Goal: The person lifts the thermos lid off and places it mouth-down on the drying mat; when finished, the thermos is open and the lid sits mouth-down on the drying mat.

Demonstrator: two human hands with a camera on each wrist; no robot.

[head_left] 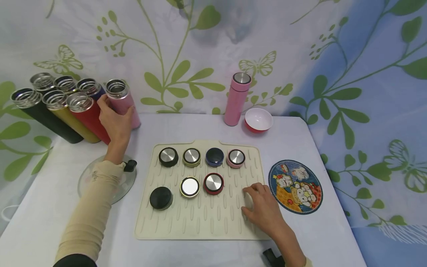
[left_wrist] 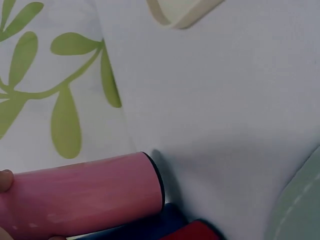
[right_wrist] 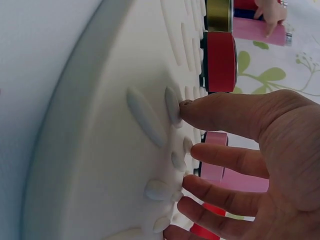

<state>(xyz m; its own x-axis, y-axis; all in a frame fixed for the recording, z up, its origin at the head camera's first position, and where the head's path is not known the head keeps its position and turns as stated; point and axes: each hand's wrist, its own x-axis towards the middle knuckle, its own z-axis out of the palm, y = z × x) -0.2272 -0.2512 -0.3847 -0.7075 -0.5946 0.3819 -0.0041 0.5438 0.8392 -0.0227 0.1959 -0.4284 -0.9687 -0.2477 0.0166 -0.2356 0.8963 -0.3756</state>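
At the back left, my left hand (head_left: 115,120) grips an uncapped pink thermos bottle (head_left: 124,104) around its body, thumb on one side and fingers on the other. The left wrist view shows this pink bottle's lower end (left_wrist: 95,195) lying close to blue and red ones. On the cream ribbed mat (head_left: 200,226) my right hand (head_left: 265,209) rests with fingers spread and fingertips touching the surface; nothing is between them. Several round bottle lids stand on the mat, among them a red-rimmed lid (head_left: 213,183), a pink lid (head_left: 236,158) and a black lid (head_left: 161,198).
Uncapped bottles in several colours, including a red bottle (head_left: 87,113), cluster at the back left. A lidded pink bottle (head_left: 237,99) stands at the back beside a red-and-white bowl (head_left: 258,120). A round cartoon mat (head_left: 295,187) lies right; a round clear mat (head_left: 125,191) lies under my left forearm.
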